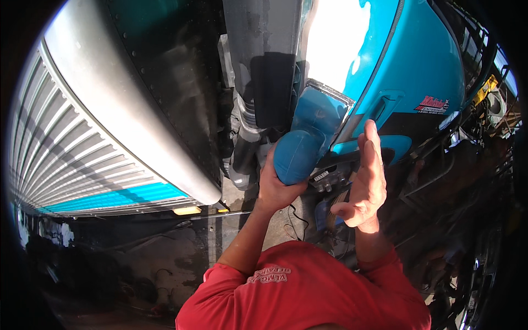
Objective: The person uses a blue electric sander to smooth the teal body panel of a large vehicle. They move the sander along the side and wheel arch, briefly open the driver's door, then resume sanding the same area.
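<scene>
My left hand (278,187) is wrapped round the lower side of a blue, rounded, elbow-shaped duct (297,157). Dust or wear dulls its surface, and its upper part widens into a boxy section against the truck cab. My right hand (367,181) is raised a little to the right of the duct, fingers stretched upward and thumb apart, with nothing in it. Just beyond those fingertips is a door handle (386,105) on the turquoise cab panel (423,60).
At left stands a large silver trailer (104,118) with ribbed metal and a turquoise stripe. Dark grey upright pipes (264,82) fill the gap between trailer and cab. A thin black cable (300,220) lies below on the ground. Assorted metal clutter (495,104) sits at far right.
</scene>
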### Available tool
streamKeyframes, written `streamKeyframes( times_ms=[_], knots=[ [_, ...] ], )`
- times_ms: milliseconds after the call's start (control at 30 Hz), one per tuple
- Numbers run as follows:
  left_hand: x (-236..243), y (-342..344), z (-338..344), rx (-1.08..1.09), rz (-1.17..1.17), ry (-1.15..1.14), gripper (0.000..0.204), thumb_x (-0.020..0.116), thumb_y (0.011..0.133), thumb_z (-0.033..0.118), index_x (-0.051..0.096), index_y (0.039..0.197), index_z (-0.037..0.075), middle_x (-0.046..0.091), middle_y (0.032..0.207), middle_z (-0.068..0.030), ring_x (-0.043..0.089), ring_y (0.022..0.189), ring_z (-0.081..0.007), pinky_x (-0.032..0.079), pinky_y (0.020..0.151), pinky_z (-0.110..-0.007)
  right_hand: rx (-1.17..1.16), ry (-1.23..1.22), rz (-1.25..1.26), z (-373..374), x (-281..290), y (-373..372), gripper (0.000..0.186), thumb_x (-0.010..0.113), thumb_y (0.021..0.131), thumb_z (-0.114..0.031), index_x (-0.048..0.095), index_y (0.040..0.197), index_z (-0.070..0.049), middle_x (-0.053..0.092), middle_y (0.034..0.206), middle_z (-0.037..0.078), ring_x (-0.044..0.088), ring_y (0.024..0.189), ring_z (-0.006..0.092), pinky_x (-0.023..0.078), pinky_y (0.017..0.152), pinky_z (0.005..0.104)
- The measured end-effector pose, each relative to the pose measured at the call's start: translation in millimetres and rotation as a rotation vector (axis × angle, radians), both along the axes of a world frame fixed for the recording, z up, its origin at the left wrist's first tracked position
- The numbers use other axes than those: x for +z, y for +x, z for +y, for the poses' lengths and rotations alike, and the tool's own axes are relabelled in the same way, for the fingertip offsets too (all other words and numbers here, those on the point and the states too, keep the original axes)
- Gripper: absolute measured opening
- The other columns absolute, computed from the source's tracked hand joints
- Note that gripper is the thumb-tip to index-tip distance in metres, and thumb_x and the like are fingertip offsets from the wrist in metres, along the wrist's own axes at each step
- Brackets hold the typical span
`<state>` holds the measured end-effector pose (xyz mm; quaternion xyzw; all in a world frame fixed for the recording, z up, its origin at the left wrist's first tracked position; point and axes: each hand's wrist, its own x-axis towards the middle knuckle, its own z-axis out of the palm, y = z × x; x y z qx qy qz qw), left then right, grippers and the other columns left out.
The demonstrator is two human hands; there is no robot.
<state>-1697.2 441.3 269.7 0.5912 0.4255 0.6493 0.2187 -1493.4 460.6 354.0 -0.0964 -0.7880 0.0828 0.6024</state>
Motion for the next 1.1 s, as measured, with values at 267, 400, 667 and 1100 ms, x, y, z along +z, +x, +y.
streamKeyframes(
  times_ms=[267,400,667,1100],
  knots=[
    [7.5,16.6,3.9,-0.02,-0.097,0.056,0.105,0.094,0.078,0.019,0.035,0.165,0.008,0.067,0.143,-0.0222,0.07,0.13,-0.0358,0.057,0.106,-0.045,0.029,-0.143,-0.242,42.0,25.6,-64.2,0.09,0.094,0.065,-0.044,0.065,0.137,0.001,0.072,0.133,0.025,0.07,0.126,0.0403,0.048,0.117,0.0523],
    [11.7,24.5,9.7,-0.059,-0.12,0.065,0.105,0.093,0.081,0.017,0.032,0.165,0.008,0.065,0.145,-0.0229,0.069,0.132,-0.0364,0.057,0.107,-0.046,0.146,-0.143,-0.166,47.8,30.9,-68.3,0.056,0.076,0.071,-0.038,0.07,0.11,0.001,0.075,0.109,0.022,0.074,0.095,0.0336,0.059,0.09,0.044],
    [34.9,29.2,6.9,-0.069,-0.1,0.117,0.104,0.09,0.084,0.012,0.027,0.166,0.007,0.058,0.153,-0.0243,0.062,0.141,-0.0377,0.053,0.112,-0.047,0.146,-0.12,-0.126,50.3,52.2,-68.4,0.043,0.072,0.065,-0.016,0.073,0.103,0.003,0.075,0.101,0.021,0.077,0.09,0.0327,0.061,0.083,0.0391],
    [47.4,21.7,12.0,-0.051,-0.047,0.094,0.104,0.09,0.083,0.011,0.026,0.165,0.006,0.061,0.148,-0.0261,0.066,0.132,-0.0444,0.058,0.107,-0.05,0.187,-0.112,-0.055,57.2,54.2,-70.7,0.04,0.07,0.071,-0.017,0.073,0.105,0.004,0.076,0.102,0.021,0.076,0.091,0.0315,0.06,0.083,0.0391]
  ],
)
